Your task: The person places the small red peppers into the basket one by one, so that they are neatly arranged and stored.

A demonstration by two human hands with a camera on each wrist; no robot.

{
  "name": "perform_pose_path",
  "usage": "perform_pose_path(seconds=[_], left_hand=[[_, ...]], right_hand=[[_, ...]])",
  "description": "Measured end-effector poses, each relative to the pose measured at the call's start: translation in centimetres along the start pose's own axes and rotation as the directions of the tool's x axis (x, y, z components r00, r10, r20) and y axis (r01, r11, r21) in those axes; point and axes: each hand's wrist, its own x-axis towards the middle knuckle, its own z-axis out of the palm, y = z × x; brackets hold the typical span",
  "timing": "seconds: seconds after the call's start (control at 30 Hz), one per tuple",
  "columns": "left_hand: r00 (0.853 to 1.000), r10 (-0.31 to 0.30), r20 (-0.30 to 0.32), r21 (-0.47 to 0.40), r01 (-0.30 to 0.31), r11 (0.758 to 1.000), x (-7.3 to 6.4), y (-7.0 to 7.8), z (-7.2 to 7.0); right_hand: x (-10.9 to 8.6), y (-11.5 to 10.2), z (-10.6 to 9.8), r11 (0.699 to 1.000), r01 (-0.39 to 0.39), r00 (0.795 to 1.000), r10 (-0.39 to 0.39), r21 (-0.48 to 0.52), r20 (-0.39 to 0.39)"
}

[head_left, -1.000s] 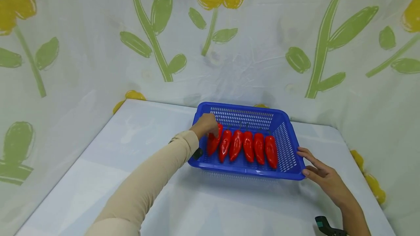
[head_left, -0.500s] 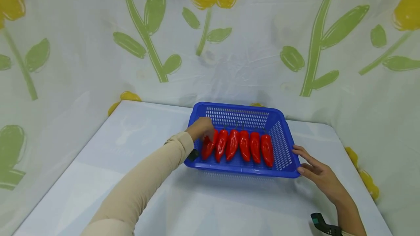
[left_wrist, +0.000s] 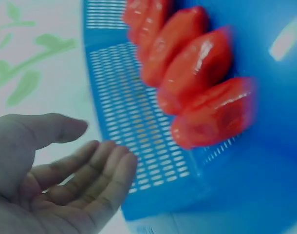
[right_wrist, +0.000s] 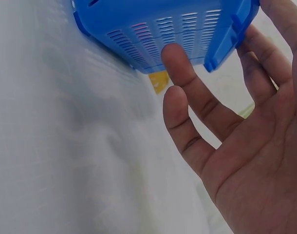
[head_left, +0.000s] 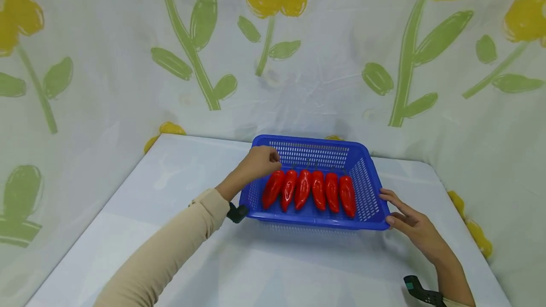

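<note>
Several glossy red peppers (head_left: 303,188) lie side by side in a row in a blue plastic basket (head_left: 315,222) with slotted walls. Over the basket's left side is my left hand (head_left: 256,162), above the stem end of the leftmost pepper (head_left: 273,190). In the left wrist view its fingers (left_wrist: 114,180) are loosely curved, thumb apart, with nothing between them. My right hand (head_left: 420,233) holds the basket's near right corner, thumb at the front and forefinger on the side rim. The right wrist view shows its other fingers (right_wrist: 176,105) spread below the basket's slotted wall.
A white table (head_left: 170,193) with pale blue patterning bears the basket near its far edge. Behind rises a white curtain (head_left: 324,89) printed with yellow flowers and green leaves. Each wrist wears a black camera mount (head_left: 420,290).
My left hand has come away from the leftmost pepper, rising and drawing back to the left with its fingers loosened. That pepper stays in the row. My right hand keeps its place at the corner.
</note>
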Motion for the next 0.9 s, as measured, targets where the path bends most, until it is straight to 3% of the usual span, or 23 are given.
perform_pose_path(seconds=[0.1,0.17,0.4,0.63,0.77,0.9], left_hand=[[0.995,0.058,-0.087,-0.085,-0.066,0.994,-2.0,-1.1,-0.9],[0.987,0.059,-0.151,-0.125,-0.079,0.989,-3.3,-2.2,-1.3],[0.947,-0.048,-0.317,-0.188,-0.013,0.982,-7.3,-8.0,-1.1],[0.932,-0.108,-0.346,-0.16,0.055,0.986,-10.2,-12.7,0.3],[0.922,-0.094,-0.375,-0.126,0.05,0.991,-11.0,-14.1,0.4],[0.913,-0.037,-0.406,-0.048,0.019,0.999,-11.4,-14.9,0.4]], right_hand=[[0.3,0.2,0.2,1.0,-0.002,1.0,0.002,0.003,-0.002],[0.4,0.4,0.5,1.0,-0.008,1.0,0.009,0.012,-0.007],[0.9,0.9,0.7,1.0,-0.019,0.999,0.019,-0.005,-0.03],[0.4,0.0,0.7,0.997,-0.01,0.988,-0.002,-0.078,-0.151],[0.1,-1.0,0.7,0.981,-0.089,0.955,0.035,-0.173,-0.296],[-0.2,-1.3,0.6,0.933,-0.193,0.923,0.068,-0.302,-0.379]])
